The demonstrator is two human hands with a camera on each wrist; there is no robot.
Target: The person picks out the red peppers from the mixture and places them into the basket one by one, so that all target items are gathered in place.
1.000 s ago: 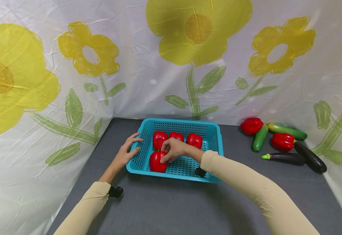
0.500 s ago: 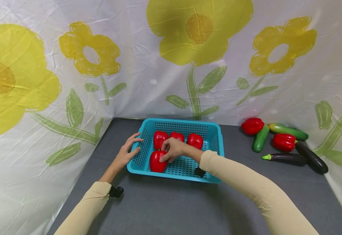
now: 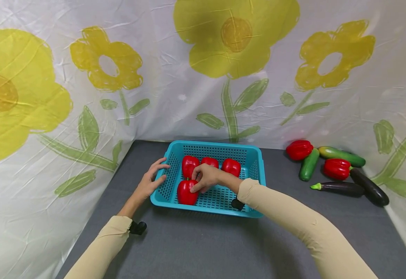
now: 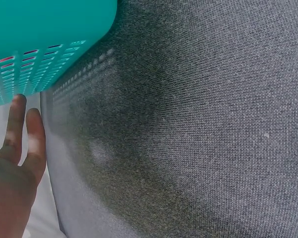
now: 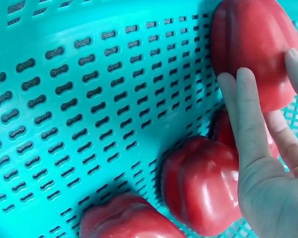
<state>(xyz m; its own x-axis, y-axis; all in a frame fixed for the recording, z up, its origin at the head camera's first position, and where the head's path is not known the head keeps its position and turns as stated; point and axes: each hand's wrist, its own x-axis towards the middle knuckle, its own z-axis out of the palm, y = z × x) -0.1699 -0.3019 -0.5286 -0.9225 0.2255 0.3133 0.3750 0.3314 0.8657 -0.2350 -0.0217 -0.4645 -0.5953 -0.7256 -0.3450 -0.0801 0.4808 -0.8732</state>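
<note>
A blue perforated plastic basket (image 3: 220, 211) stands on the grey table with several red bell peppers in it. My right hand (image 3: 207, 177) reaches into it and grips the front-left bell pepper (image 3: 186, 193), thumb on its right side and a finger near its stem. The right wrist view shows the same pepper (image 5: 253, 44) close up, with thumb and fingers around it. Behind it lie one bell pepper (image 3: 189, 166) and another bell pepper (image 3: 231, 166). At the basket's left rim, my left hand (image 3: 148, 180) is spread with relaxed fingers; its fingertips are right at the wall.
To the basket's right lie a red bell pepper (image 3: 299, 150), another bell pepper (image 3: 336, 169), a cucumber (image 3: 308, 164), a yellow-tipped cucumber (image 3: 346, 155), an eggplant (image 3: 340, 188) and a second eggplant (image 3: 369, 187). A flower-printed white curtain (image 3: 175, 104) hangs behind the table.
</note>
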